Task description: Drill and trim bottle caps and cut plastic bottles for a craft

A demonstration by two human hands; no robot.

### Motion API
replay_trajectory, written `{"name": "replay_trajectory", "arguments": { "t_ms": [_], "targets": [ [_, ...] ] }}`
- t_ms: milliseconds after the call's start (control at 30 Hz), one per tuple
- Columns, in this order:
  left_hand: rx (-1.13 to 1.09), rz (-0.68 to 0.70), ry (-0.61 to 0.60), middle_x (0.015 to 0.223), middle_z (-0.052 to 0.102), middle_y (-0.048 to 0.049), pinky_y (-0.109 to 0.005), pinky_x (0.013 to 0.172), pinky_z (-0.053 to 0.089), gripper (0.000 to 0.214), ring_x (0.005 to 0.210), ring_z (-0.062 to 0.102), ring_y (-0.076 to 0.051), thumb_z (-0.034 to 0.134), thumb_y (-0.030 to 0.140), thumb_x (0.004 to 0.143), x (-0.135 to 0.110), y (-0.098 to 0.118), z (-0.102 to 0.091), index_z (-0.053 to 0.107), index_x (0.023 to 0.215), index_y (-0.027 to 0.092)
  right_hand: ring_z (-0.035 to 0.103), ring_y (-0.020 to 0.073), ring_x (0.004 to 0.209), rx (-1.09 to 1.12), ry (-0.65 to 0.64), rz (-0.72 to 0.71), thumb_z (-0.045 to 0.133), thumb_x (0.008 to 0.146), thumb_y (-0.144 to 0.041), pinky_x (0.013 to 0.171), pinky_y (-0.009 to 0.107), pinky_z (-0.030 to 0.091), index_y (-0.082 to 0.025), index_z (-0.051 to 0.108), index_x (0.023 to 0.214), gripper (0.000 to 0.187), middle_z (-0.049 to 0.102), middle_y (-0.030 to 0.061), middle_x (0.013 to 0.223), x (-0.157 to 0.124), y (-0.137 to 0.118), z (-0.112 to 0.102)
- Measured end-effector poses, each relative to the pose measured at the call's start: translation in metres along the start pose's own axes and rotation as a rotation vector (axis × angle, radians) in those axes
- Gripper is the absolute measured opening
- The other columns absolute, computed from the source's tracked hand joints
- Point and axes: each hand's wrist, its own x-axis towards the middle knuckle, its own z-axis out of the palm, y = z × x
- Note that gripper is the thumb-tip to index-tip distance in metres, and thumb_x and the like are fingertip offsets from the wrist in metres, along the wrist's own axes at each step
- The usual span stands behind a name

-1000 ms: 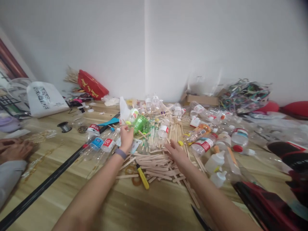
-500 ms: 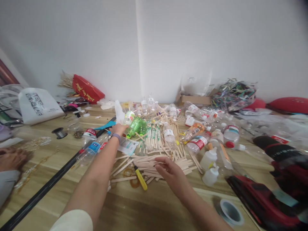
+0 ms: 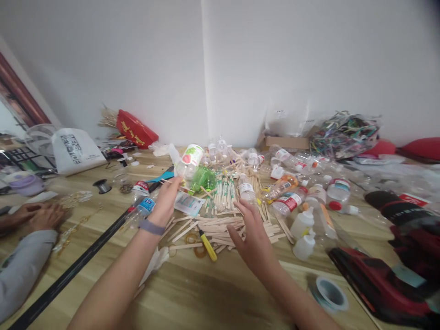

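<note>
My left hand (image 3: 168,198) is closed on a clear plastic bottle (image 3: 186,168) with a white, green and red label, tilted and lifted above the pile. Part of my grip is hidden behind the hand. A green plastic bottle (image 3: 203,178) lies just beyond it. My right hand (image 3: 250,229) hovers with fingers apart over loose wooden craft sticks (image 3: 220,227), holding nothing. Beside those sticks lies a yellow-handled tool (image 3: 208,246). Wrapped bundles of sticks (image 3: 225,190) stretch out behind them.
Several plastic bottles (image 3: 288,201) crowd the right side, near white squeeze bottles (image 3: 302,222), a red-and-black power tool (image 3: 374,288) and a tape roll (image 3: 330,293). A long black pole (image 3: 79,261) runs along the left. Another person's hands (image 3: 44,216) rest at the far left.
My left hand has raised the labelled bottle up and toward me from beside the green one. My right hand has shifted slightly up and right, fingers more spread. The view has turned left.
</note>
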Motion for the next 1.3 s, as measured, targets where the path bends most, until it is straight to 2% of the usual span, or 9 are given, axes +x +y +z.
{"name": "replay_trajectory", "arguments": {
  "t_ms": [133, 300, 467, 633, 733, 833, 1000, 1167, 1300],
  "targets": [
    [-0.051, -0.026, -0.198, 0.107, 0.074, -0.0070, -0.041, 0.103, 0.043, 0.028, 0.116, 0.060, -0.029, 0.072, 0.041, 0.078, -0.076, 0.002, -0.004, 0.075, 0.097, 0.020, 0.033, 0.0366, 0.141, -0.558, 0.051, -0.392, 0.060, 0.087, -0.017, 0.112, 0.060, 0.023, -0.023, 0.040, 0.144, 0.061, 0.041, 0.0171, 0.151, 0.005, -0.015, -0.016],
    [-0.047, -0.289, -0.465, 0.102, 0.076, -0.0088, -0.040, 0.101, 0.041, 0.031, 0.111, 0.062, -0.031, 0.079, 0.048, 0.069, -0.132, 0.005, -0.024, 0.076, 0.083, 0.020, 0.049, 0.0354, 0.128, -0.716, -0.209, -0.455, 0.067, 0.078, -0.016, 0.112, 0.058, 0.024, -0.022, 0.051, 0.134, 0.059, 0.060, 0.0153, 0.133, -0.010, -0.032, -0.041],
    [-0.465, -0.547, -0.562, 0.112, 0.072, -0.0150, -0.046, 0.087, 0.048, 0.081, 0.098, 0.068, -0.033, 0.051, 0.088, 0.065, -0.164, -0.012, -0.023, 0.069, 0.107, 0.021, 0.064, 0.0348, 0.101, -0.455, -0.218, -0.100, 0.071, 0.073, -0.033, 0.083, 0.049, 0.054, -0.012, 0.051, 0.128, 0.063, 0.065, 0.0187, 0.112, -0.046, -0.036, -0.039],
    [-0.431, -0.431, -0.342, 0.121, 0.066, -0.0107, -0.039, 0.093, 0.047, 0.098, 0.110, 0.062, -0.032, 0.093, 0.053, 0.034, -0.213, -0.043, 0.005, 0.055, 0.120, 0.026, 0.059, 0.0370, 0.114, -0.267, -0.168, -0.004, 0.069, 0.079, -0.034, 0.091, 0.051, 0.052, -0.013, 0.038, 0.143, 0.074, 0.059, 0.0222, 0.126, -0.099, -0.049, -0.022],
    [-0.360, -0.393, -0.262, 0.107, 0.069, -0.0035, -0.032, 0.085, 0.049, 0.074, 0.098, 0.064, -0.023, 0.090, 0.036, 0.053, -0.225, -0.044, 0.006, 0.055, 0.117, 0.027, 0.053, 0.0321, 0.126, -0.020, -0.326, 0.038, 0.063, 0.085, -0.034, 0.100, 0.044, 0.049, -0.017, 0.035, 0.149, 0.072, 0.051, 0.0194, 0.140, -0.119, -0.055, -0.029],
    [-0.449, -0.417, -0.388, 0.092, 0.070, -0.0025, -0.028, 0.071, 0.050, 0.057, 0.082, 0.066, -0.021, 0.088, 0.036, 0.057, -0.225, -0.040, -0.007, 0.062, 0.106, 0.022, 0.063, 0.0247, 0.110, 0.201, -0.321, 0.266, 0.053, 0.093, -0.039, 0.094, 0.039, 0.052, -0.024, 0.061, 0.126, 0.038, 0.063, 0.0123, 0.123, -0.120, -0.046, -0.045],
    [-0.647, -0.554, -0.570, 0.092, 0.073, -0.0070, -0.033, 0.070, 0.054, 0.060, 0.083, 0.071, -0.027, 0.085, 0.044, 0.056, -0.228, -0.040, -0.016, 0.067, 0.108, 0.021, 0.063, 0.0228, 0.104, 0.601, -0.319, 0.708, 0.067, 0.080, -0.055, 0.086, 0.039, 0.052, -0.026, 0.060, 0.125, 0.054, 0.061, 0.0099, 0.129, -0.112, -0.034, -0.044],
    [-0.710, -0.645, -0.627, 0.093, 0.074, -0.0113, -0.041, 0.081, 0.055, 0.063, 0.094, 0.069, -0.034, 0.080, 0.060, 0.056, -0.228, -0.037, -0.013, 0.072, 0.100, 0.016, 0.052, 0.0119, 0.061, 0.892, -0.398, 0.880, 0.079, 0.068, -0.056, 0.060, 0.027, 0.045, -0.019, 0.071, 0.081, 0.040, 0.060, -0.0027, 0.065, -0.117, -0.048, -0.033],
    [-0.724, -0.697, -0.669, 0.097, 0.074, -0.0138, -0.044, 0.083, 0.054, 0.073, 0.098, 0.068, -0.036, 0.073, 0.073, 0.056, -0.227, -0.034, -0.021, 0.073, 0.100, 0.014, 0.046, 0.0106, 0.058, 0.967, -0.241, 0.965, 0.084, 0.067, -0.050, 0.056, 0.024, 0.040, -0.020, 0.071, 0.082, 0.036, 0.055, -0.0031, 0.065, -0.125, -0.046, -0.045]
  ]
}}
